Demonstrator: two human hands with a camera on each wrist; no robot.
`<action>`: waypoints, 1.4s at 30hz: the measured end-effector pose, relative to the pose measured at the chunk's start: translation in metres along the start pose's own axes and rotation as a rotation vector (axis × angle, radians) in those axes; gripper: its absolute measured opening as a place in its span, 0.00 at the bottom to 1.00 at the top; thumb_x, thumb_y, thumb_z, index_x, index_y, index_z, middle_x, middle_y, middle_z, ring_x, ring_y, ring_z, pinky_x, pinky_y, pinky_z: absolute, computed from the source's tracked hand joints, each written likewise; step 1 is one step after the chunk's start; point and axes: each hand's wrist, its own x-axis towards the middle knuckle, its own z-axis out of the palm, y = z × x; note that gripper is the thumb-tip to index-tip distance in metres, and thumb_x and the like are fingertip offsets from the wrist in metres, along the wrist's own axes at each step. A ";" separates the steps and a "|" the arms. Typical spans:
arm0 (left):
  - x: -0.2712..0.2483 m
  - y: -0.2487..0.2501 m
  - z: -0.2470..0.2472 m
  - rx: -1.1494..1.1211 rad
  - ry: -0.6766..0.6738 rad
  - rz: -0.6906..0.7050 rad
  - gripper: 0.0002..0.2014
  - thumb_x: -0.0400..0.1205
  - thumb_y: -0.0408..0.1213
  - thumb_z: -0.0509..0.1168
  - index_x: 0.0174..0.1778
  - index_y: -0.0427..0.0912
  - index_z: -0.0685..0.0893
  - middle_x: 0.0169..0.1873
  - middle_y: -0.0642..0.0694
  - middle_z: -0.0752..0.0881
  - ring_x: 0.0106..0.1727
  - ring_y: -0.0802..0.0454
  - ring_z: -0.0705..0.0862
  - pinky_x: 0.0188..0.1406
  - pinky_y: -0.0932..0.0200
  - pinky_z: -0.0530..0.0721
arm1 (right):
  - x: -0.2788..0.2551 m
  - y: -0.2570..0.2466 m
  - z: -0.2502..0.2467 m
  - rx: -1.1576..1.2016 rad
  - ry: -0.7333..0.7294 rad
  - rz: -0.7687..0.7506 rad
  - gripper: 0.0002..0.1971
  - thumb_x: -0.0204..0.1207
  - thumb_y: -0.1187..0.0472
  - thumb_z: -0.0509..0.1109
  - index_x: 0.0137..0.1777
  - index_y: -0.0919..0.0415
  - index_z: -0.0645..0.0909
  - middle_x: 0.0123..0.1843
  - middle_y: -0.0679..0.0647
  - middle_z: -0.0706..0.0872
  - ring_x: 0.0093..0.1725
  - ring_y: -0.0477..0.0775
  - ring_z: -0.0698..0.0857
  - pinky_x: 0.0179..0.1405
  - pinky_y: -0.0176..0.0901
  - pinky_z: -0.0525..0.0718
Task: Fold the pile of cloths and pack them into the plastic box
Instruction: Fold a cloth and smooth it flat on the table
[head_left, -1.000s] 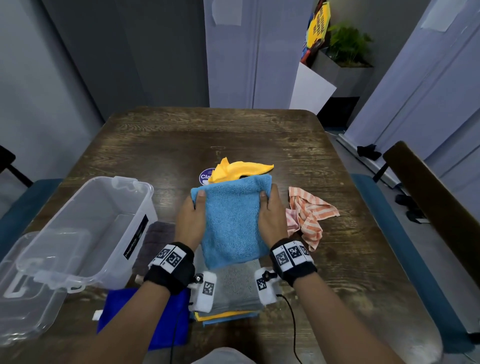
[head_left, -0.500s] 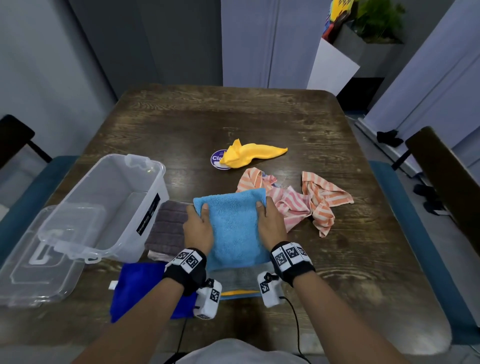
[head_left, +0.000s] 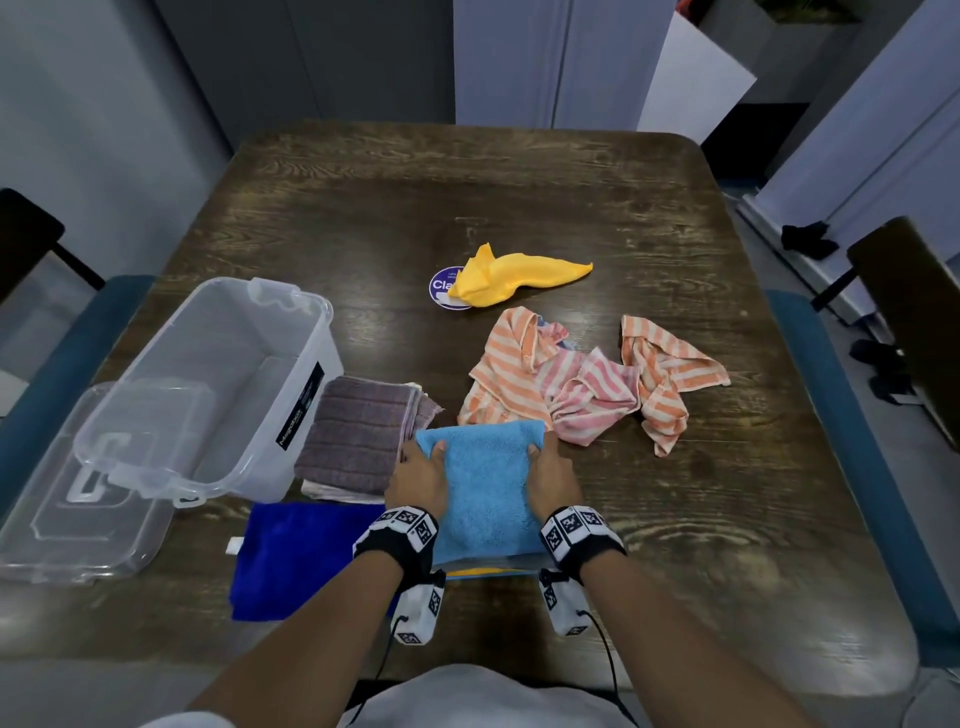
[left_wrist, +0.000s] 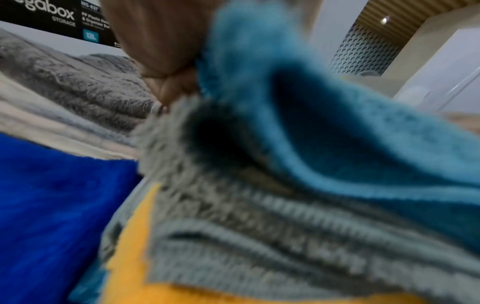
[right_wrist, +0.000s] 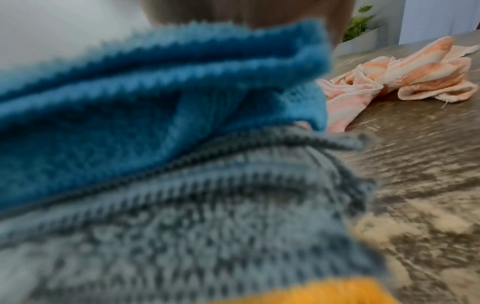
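Though faint overhead, grey cloth (left_wrist: 259, 226) under towel (left_wrist: 363, 154)

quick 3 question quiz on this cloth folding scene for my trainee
1. True or false: the plastic box holds folded cloths.
2. The left hand and right hand hold which one? A) dark blue cloth B) light blue cloth C) striped cloth
3. Fill in: the ___ cloth partly covers the round sticker.
Key: 1 false; 2 B; 3 yellow cloth.
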 end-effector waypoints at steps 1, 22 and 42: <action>0.002 -0.004 0.002 0.008 -0.006 -0.004 0.28 0.89 0.61 0.48 0.69 0.38 0.69 0.62 0.32 0.84 0.61 0.32 0.84 0.56 0.42 0.80 | 0.001 0.001 0.001 -0.012 -0.004 0.003 0.18 0.92 0.55 0.50 0.79 0.56 0.60 0.58 0.71 0.86 0.54 0.72 0.86 0.47 0.56 0.80; 0.009 -0.001 0.018 0.432 0.010 0.642 0.37 0.88 0.62 0.42 0.89 0.43 0.51 0.88 0.39 0.49 0.89 0.42 0.47 0.88 0.44 0.45 | 0.020 -0.004 0.009 -0.239 0.277 -0.321 0.29 0.82 0.69 0.61 0.83 0.62 0.62 0.82 0.66 0.66 0.80 0.66 0.67 0.80 0.59 0.69; 0.085 0.052 -0.048 0.516 -0.415 0.549 0.17 0.90 0.51 0.57 0.68 0.48 0.82 0.65 0.44 0.86 0.62 0.44 0.84 0.57 0.52 0.81 | 0.014 0.009 -0.006 -0.340 -0.172 -0.374 0.30 0.90 0.52 0.56 0.89 0.55 0.51 0.90 0.59 0.48 0.89 0.60 0.45 0.88 0.54 0.45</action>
